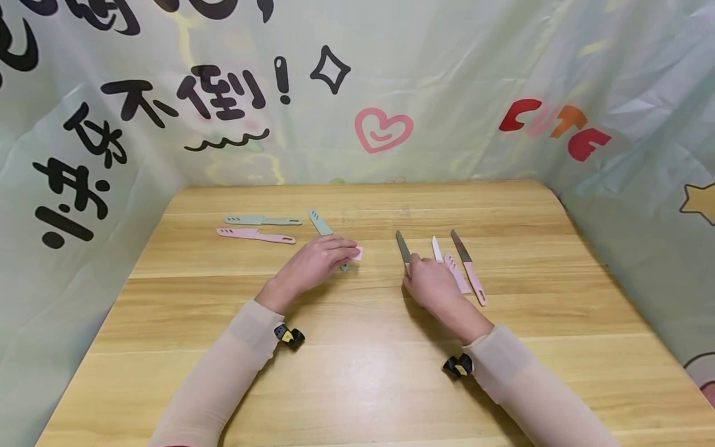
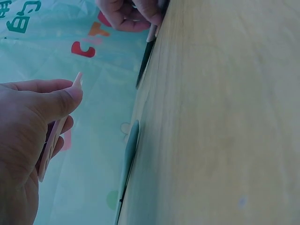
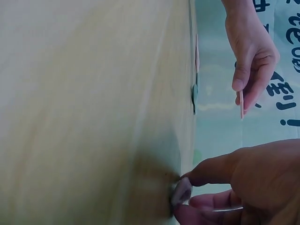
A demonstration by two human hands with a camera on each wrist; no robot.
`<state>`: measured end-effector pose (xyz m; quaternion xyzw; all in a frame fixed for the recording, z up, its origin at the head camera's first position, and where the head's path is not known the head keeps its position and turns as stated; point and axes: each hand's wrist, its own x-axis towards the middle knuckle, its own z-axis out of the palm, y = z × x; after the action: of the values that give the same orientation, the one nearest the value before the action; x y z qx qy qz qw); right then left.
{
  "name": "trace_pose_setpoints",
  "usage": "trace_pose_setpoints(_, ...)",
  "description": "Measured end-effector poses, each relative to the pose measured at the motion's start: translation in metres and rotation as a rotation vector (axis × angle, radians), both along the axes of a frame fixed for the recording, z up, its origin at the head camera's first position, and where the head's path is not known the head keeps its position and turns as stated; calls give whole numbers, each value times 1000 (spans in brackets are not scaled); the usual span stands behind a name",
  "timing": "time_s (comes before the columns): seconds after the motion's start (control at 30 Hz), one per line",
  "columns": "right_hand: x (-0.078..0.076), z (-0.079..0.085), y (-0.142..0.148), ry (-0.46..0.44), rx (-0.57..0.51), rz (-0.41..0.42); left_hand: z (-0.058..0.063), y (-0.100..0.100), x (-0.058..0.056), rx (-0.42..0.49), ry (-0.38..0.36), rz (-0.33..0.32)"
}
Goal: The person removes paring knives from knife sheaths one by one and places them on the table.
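Observation:
My left hand is raised over the left-middle of the table. It pinches a thin pink knife sheath between thumb and fingers; in the head view only its end shows. Below that hand lies a green sheathed knife, partly covered. My right hand is low at the tabletop, its fingers gripping the handle of a knife with a dark blade, which points away from me. Just right of it are a knife with a pale blade, a pink sheath and a pink-handled knife.
A green sheathed knife and a pink sheathed knife lie side by side at the back left of the wooden table. A printed cloth hangs behind the table and along its sides.

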<state>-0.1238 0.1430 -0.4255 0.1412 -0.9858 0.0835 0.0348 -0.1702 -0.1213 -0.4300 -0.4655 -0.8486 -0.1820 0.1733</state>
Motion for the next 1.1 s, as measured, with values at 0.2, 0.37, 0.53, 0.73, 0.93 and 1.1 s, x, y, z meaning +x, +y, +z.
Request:
trace_pose_setpoints(0.2, -2, -1, 2, -64, -18, -22, -1, 2, 0, 10, -3, -11)
trace_pose_setpoints(0.37, -3, -3, 5, -68, -1, -26, -1, 12, 1, 10, -83, -66)
trace_pose_setpoints(0.53, -3, -2, 6, -93, -4, -31, 1, 24, -1, -14, -165, -109)
trace_pose_setpoints(0.73, -3, 0, 7, -153, -12, -56, 9, 34, -9, -11, -189, -119)
trace_pose_setpoints(0.93, -3, 0, 9, -138, -14, -41, 17, 42, -14, -90, -244, -104)
trace_pose_setpoints(1.1, -3, -1, 10, -142, -18, -41, 16, 50, -17, -157, -275, -122)
